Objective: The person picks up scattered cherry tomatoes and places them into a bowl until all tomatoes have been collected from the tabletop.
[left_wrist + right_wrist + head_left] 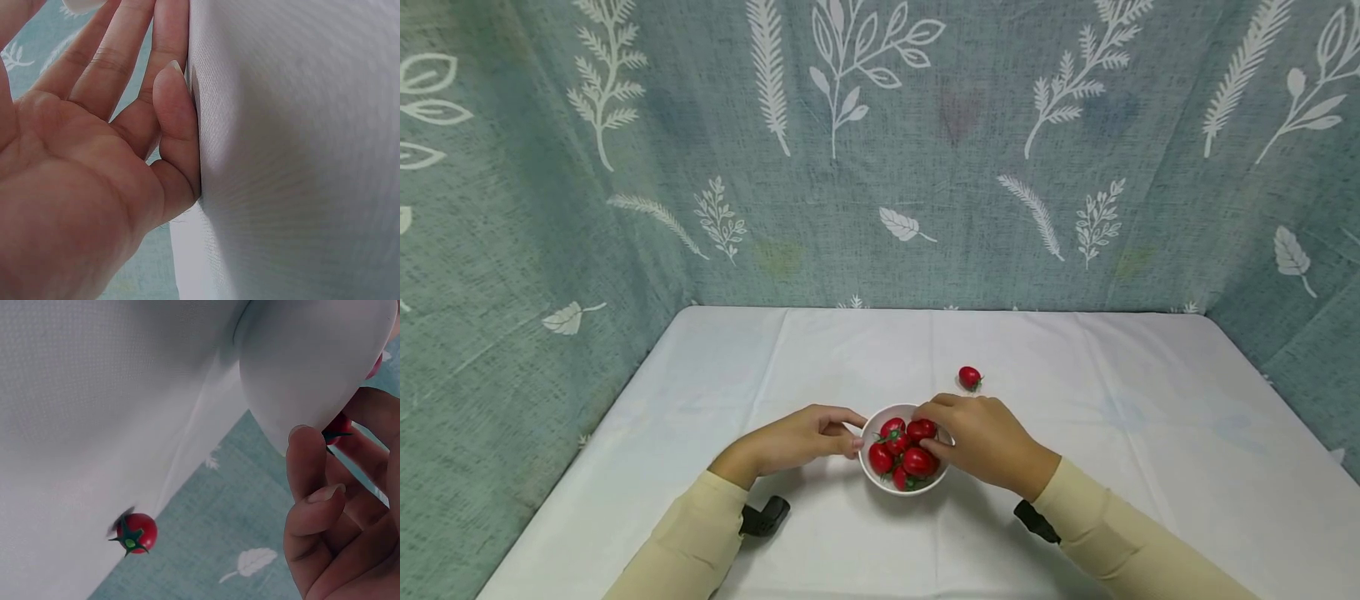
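A white bowl (904, 492) filled with several red cherry tomatoes (881, 457) stands near the front of the table. At its left rim, my left hand (801, 439) holds the side with thumb and index finger. The left wrist view shows this hand's palm (75, 169), with the little finger bent beside the tablecloth. My right hand (988, 440) reaches over the right rim, thumb and fingers pinching a cherry tomato (921, 429) inside the bowl. In the right wrist view, a tomato (339, 428) with green sepals is partly hidden behind the right fingers (306, 462).
One loose cherry tomato (969, 377) lies on the table beyond the right hand. A white cloth (820, 350) with faint creases covers the table. Grey-green curtains (955, 233) with white leaf prints hang behind it and at both sides.
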`<state>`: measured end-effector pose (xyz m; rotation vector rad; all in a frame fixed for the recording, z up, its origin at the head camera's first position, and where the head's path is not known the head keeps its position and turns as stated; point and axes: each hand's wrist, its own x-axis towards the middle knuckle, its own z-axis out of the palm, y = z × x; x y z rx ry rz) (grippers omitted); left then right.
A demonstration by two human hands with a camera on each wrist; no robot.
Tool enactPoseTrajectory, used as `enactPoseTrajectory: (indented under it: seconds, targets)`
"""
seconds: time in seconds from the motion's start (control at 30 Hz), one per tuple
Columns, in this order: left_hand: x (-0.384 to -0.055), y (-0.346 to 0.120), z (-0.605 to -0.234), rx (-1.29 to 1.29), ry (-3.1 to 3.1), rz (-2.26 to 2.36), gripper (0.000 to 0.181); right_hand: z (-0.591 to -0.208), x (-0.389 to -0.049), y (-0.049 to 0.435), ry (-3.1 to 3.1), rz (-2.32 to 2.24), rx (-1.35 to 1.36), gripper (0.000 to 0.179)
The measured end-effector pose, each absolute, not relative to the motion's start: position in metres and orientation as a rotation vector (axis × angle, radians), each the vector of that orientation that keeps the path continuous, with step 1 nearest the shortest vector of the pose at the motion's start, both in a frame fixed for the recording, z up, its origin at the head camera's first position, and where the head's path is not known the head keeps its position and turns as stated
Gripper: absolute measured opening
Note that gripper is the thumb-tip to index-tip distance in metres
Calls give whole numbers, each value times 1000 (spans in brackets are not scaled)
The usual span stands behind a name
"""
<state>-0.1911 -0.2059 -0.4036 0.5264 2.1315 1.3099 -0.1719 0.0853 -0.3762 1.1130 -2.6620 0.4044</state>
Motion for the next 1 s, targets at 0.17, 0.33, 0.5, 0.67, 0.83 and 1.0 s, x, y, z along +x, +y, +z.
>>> enactPoseTrajectory:
  seconds: [0.17, 0.33, 0.5, 0.67, 0.83, 1.0]
  targets:
    - [-190, -206, -402, 520, 2135, 1312, 41, -378, -173, 85, -2660, 418, 1135, 27]
    - [-191, -206, -402, 524, 2125, 1317, 42, -381, -174, 86, -2666, 410, 1139, 28]
    - [-191, -206, -403, 524, 2131, 1308, 41, -382, -174, 87, -2668, 412, 1138, 28]
    - [-192, -207, -404, 527, 2136, 1301, 42, -380, -174, 87, -2670, 408, 1143, 28]
    - [-193, -207, -406, 529, 2138, 1301, 41, -378, -175, 90, -2669, 417, 1129, 29]
    - [-193, -207, -406, 524, 2135, 1303, 41, -376, -179, 96, -2646, 409, 1096, 28]
